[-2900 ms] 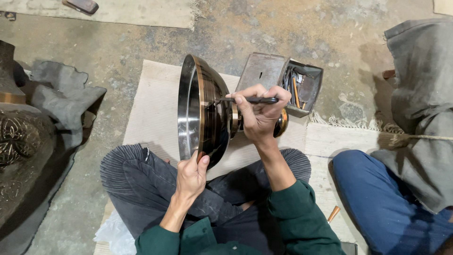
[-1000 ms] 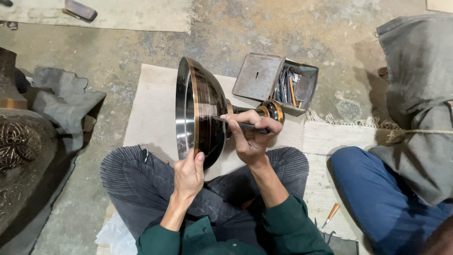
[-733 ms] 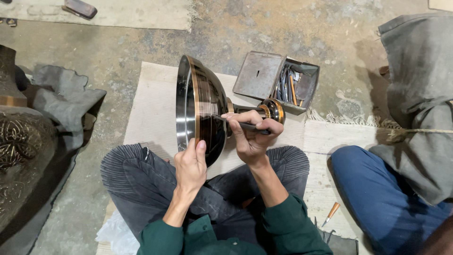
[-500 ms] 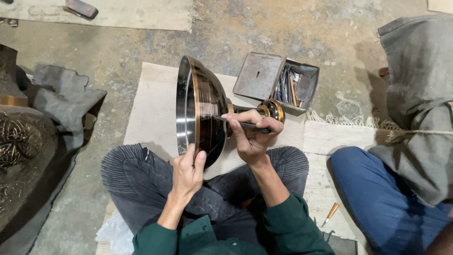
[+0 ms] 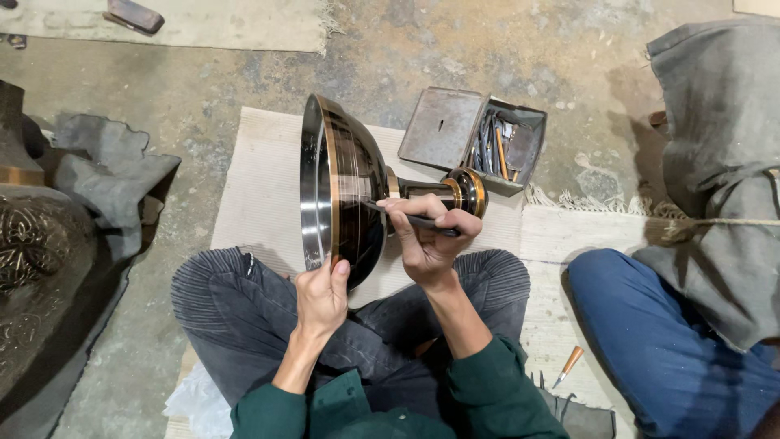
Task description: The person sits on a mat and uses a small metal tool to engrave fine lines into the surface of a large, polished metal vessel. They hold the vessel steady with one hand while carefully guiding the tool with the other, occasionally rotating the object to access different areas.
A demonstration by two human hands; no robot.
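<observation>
A large footed metal bowl point(image 5: 341, 191) lies on its side over my lap, its shiny rim facing left and its brass-ringed foot point(image 5: 465, 191) pointing right. My left hand point(image 5: 322, 295) grips the bowl's lower rim from below. My right hand point(image 5: 426, 236) holds a thin dark engraving tool point(image 5: 406, 217), with its tip against the dark outer wall of the bowl.
An open metal box point(image 5: 479, 140) with several tools sits just beyond the bowl on the mat point(image 5: 260, 175). A second person in grey top and blue trousers point(image 5: 691, 268) sits at right. A small wooden-handled tool point(image 5: 567, 366) lies near them. Grey cloth point(image 5: 110, 175) and ornate metalwork point(image 5: 32, 252) lie at left.
My right hand has dropped from the upper stem to the bowl's lower wall, tool tip now on the surface. My left hand shifted slightly along the lower rim. The bowl turned a little.
</observation>
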